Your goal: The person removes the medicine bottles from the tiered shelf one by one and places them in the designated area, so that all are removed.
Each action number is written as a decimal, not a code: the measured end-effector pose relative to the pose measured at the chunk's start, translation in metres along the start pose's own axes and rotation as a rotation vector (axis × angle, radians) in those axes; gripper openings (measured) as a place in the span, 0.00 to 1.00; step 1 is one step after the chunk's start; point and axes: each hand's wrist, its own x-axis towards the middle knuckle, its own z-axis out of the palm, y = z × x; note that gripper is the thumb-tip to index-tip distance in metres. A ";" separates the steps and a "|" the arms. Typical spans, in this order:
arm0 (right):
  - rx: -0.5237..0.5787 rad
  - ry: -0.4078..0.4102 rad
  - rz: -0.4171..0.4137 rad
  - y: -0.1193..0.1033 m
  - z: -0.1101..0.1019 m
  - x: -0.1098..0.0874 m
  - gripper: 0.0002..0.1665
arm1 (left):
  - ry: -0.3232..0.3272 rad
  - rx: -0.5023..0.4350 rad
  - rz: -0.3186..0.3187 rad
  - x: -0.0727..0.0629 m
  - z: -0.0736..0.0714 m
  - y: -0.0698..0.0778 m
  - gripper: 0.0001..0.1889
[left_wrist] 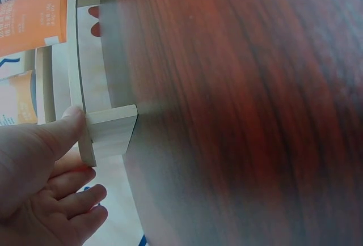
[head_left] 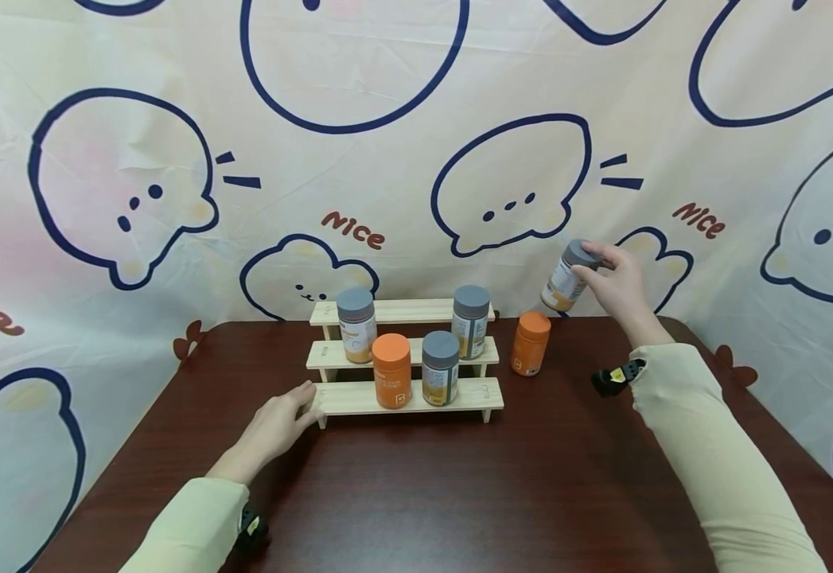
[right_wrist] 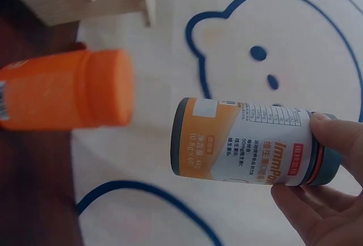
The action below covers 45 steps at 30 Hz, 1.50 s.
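My right hand (head_left: pixel 620 286) pinches a grey-capped supplement bottle (head_left: pixel 566 276) by its cap, tilted and raised off the table. Its white and orange label (right_wrist: pixel 244 144) faces the right wrist camera. Below it, an orange bottle (head_left: pixel 531 346) stands on the table, right of a three-step wooden rack (head_left: pixel 359 402). At the rack's lowest step, my left hand (head_left: pixel 273 426) grips the left end between thumb (left_wrist: pixel 68 124) and fingers. That step bears another orange bottle (head_left: pixel 391 374) and a grey-capped bottle (head_left: pixel 440 370). Two more grey-capped bottles, one left (head_left: pixel 356 326) and one right (head_left: pixel 470 322), stand on the middle step.
The dark wood table (head_left: pixel 459 493) stretches out in front of the rack. Behind and beside it hangs a pale cloth (head_left: pixel 359 183) with blue cartoon outlines. Dark straps with small devices (head_left: pixel 616 377) are at both wrists.
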 end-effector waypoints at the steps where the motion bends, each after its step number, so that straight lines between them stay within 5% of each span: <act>1: -0.001 -0.001 -0.006 0.004 0.000 -0.002 0.25 | -0.002 0.000 0.000 0.000 0.000 0.000 0.08; 7: -0.019 -0.015 0.052 0.028 -0.001 -0.015 0.26 | -0.003 0.001 0.010 0.001 0.000 0.001 0.16; 17: -0.137 -0.052 0.093 0.062 0.014 -0.042 0.26 | -0.001 0.005 0.004 0.000 0.000 0.001 0.08; 21: -0.168 -0.061 0.102 0.071 0.022 -0.052 0.25 | -0.002 0.007 -0.001 -0.002 -0.001 0.001 0.22; 28: -0.186 -0.087 0.065 0.079 0.032 -0.062 0.24 | 0.011 0.007 0.021 -0.001 -0.001 0.002 0.07; 33: -0.183 -0.114 0.061 0.081 0.037 -0.065 0.24 | 0.005 -0.003 0.017 0.000 0.000 0.000 0.09; 37: -0.191 -0.126 0.057 0.081 0.039 -0.065 0.24 | -0.012 -0.014 -0.005 -0.001 0.000 -0.001 0.25; 45: -0.214 -0.152 0.049 0.079 0.038 -0.064 0.23 | -0.009 -0.017 0.005 0.000 0.000 -0.003 0.18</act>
